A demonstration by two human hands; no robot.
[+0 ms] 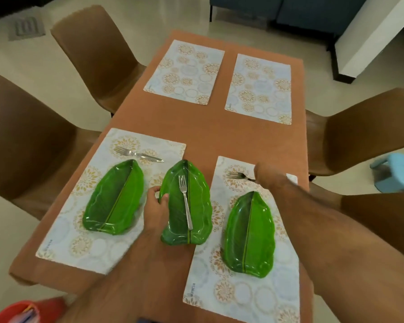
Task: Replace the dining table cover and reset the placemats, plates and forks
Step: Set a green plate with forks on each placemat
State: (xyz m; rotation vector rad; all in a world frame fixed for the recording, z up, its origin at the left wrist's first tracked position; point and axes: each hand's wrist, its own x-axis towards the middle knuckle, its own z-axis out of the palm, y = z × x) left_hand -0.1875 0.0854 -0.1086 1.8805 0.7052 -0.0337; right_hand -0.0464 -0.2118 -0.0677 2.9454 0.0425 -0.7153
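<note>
Plate [187, 203] with fork [185, 201] held by left hand [155, 206].

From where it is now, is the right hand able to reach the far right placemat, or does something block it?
Probably yes. The right hand is at a fork on the near right placemat, and only bare table cover lies between it and the far right placemat.
</note>
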